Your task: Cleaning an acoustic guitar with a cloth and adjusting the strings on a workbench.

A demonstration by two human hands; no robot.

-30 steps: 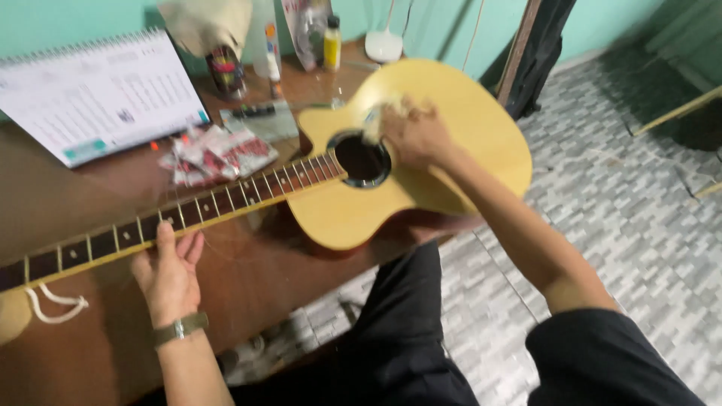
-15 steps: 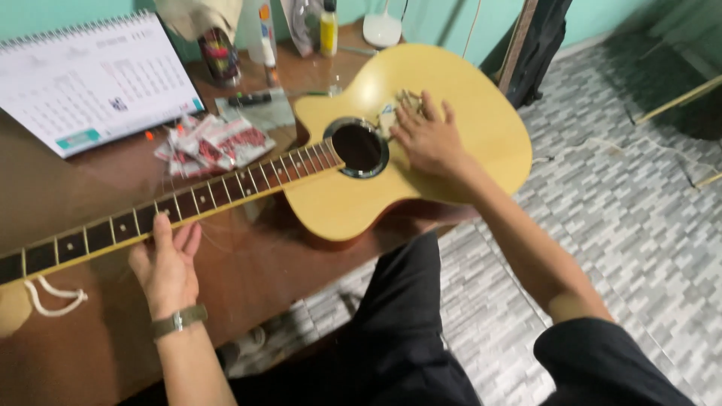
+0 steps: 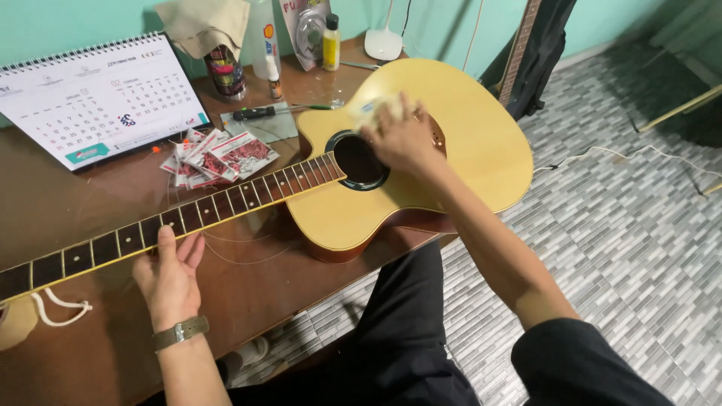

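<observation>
Both hands are laid on the acoustic guitar (image 3: 421,188), whose long axis runs from near left to far right across the wooden table (image 3: 248,278). Its neck is steadied by the open left hand (image 3: 169,274); a pale cloth (image 3: 372,113) is pressed under the right hand (image 3: 402,139) beside the soundhole (image 3: 357,160).

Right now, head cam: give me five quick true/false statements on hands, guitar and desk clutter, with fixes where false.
1. The right hand presses a pale cloth on the guitar body. True.
2. The left hand grips the headstock. False: it rests at the neck, fingers on the edge of the fretboard.
3. The guitar lies face up on a brown table. True.
4. The desk calendar lies flat under the neck. False: it stands beyond the neck, near the wall.
5. Both wrists are bare. False: the left wrist wears a watch.
</observation>
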